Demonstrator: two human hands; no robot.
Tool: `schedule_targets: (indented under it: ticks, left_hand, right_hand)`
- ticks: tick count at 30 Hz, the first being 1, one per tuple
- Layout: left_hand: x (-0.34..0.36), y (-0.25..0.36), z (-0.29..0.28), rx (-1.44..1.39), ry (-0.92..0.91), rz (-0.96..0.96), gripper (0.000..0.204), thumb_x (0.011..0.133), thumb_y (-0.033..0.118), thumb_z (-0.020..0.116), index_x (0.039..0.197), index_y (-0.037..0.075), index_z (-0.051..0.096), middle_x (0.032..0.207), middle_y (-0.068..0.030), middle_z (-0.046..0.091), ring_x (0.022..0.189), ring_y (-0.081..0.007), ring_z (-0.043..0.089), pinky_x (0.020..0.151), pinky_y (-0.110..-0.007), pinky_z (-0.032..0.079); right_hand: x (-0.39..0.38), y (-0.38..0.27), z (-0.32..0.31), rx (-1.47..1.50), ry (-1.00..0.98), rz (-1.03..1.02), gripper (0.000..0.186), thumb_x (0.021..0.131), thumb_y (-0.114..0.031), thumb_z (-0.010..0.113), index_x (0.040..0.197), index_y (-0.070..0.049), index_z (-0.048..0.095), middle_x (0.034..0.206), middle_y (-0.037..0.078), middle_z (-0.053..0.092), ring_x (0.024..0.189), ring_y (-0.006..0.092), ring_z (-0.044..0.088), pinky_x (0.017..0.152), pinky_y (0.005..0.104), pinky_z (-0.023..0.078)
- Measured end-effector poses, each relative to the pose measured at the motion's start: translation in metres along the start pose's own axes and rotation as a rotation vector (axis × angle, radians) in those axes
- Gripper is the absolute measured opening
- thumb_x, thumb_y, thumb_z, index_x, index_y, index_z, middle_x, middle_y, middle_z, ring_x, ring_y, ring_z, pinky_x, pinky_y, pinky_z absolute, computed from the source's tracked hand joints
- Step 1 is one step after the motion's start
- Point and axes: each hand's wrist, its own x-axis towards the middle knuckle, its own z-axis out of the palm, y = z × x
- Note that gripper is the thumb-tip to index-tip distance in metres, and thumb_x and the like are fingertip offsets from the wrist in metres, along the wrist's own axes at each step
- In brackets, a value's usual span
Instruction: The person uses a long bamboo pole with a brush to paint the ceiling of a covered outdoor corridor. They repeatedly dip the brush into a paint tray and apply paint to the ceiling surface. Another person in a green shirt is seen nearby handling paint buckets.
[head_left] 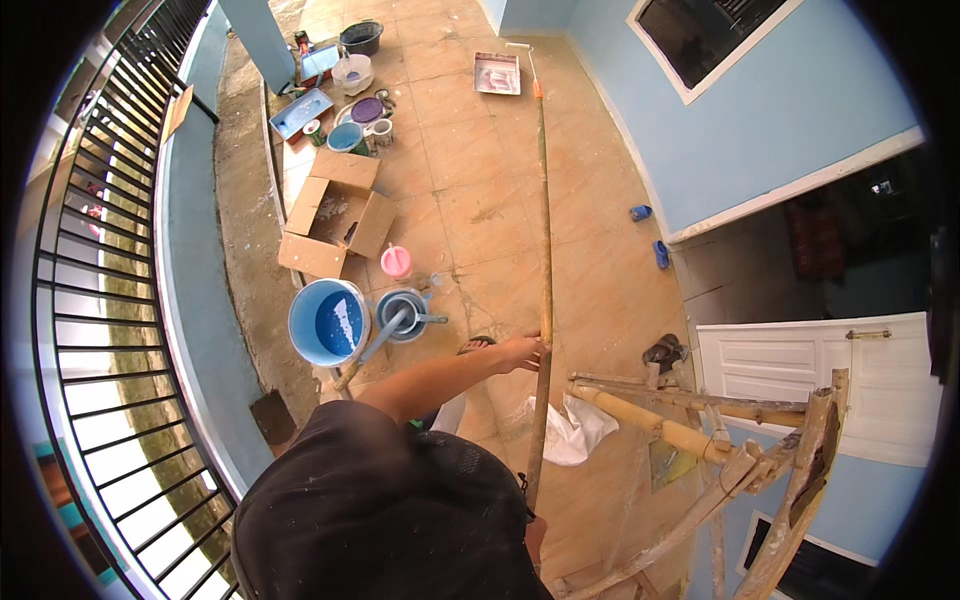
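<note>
My left hand (523, 352) is closed around a long bamboo pole (543, 230), which runs up the middle of the view. At its far end is a paint roller (520, 47) with an orange handle, just beside a paint-smeared tray (497, 74). My right hand (533, 535) is low by the pole's near end, mostly hidden behind my dark-shirted body, so its fingers do not show. Left of my left arm stand a large bucket of blue paint (307, 322) and a smaller bucket (410, 330) with tools lying across it.
Open cardboard (305, 255), a pink container (396, 261) and several paint buckets and trays (300, 115) line the left, beside a railing (110, 370). A bamboo scaffold (660, 425) and white cloth (570, 435) are at lower right, near a doorway and blue sandals (661, 254).
</note>
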Motion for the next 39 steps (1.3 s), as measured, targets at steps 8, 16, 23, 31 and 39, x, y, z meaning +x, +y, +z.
schedule_targets:
  ticks: [8,16,23,31,39]
  left_hand:
    - [0.09,0.045,0.009,0.059,0.227,0.008,0.048,0.097,0.011,0.064,0.143,0.009,0.051,0.114,-0.0106,0.064,0.104,-0.0266,0.066,0.093,-0.046,0.059]
    - [0.142,0.042,-0.005,0.099,0.386,-0.03,0.049,0.095,0.013,0.067,0.142,0.005,0.052,0.11,-0.0118,0.066,0.102,-0.0245,0.067,0.084,-0.044,0.06]
    - [0.139,0.041,0.0,0.102,0.432,-0.155,0.07,0.093,0.01,0.066,0.156,0.003,0.037,0.134,-0.0215,0.061,0.1,-0.0325,0.071,0.087,-0.046,0.06]
    - [0.126,0.043,-0.024,-0.009,0.478,-0.159,0.06,0.095,0.005,0.059,0.152,0.0,0.041,0.137,-0.0235,0.059,0.101,-0.0374,0.071,0.084,-0.045,0.061]
    - [0.106,0.044,-0.062,-0.055,0.574,-0.139,0.05,0.093,0.004,0.058,0.142,-0.002,0.051,0.122,-0.0218,0.067,0.085,-0.0321,0.074,0.072,-0.041,0.061]
  right_hand:
    - [0.087,-0.032,-0.049,-0.006,-0.024,-0.011,0.032,0.08,-0.017,0.081,0.067,0.007,0.064,0.055,0.015,0.058,0.052,0.0218,0.058,0.053,0.0416,0.045]
    - [0.133,-0.069,-0.061,0.091,-0.109,-0.019,0.034,0.075,-0.023,0.078,0.067,0.008,0.066,0.052,0.01,0.057,0.048,0.0172,0.057,0.048,0.0372,0.044]
    - [0.189,-0.096,-0.053,-0.083,-0.116,0.027,0.033,0.074,-0.022,0.071,0.069,0.01,0.066,0.059,0.019,0.064,0.056,0.027,0.068,0.055,0.0409,0.05]
    - [0.3,-0.158,-0.003,-0.109,-0.104,0.129,0.037,0.073,-0.024,0.066,0.077,0.012,0.069,0.072,0.031,0.068,0.076,0.0418,0.073,0.069,0.0472,0.055]
    - [0.327,-0.217,0.001,-0.071,-0.111,0.051,0.039,0.072,-0.025,0.066,0.078,0.013,0.069,0.074,0.031,0.069,0.074,0.0424,0.072,0.069,0.0461,0.055]
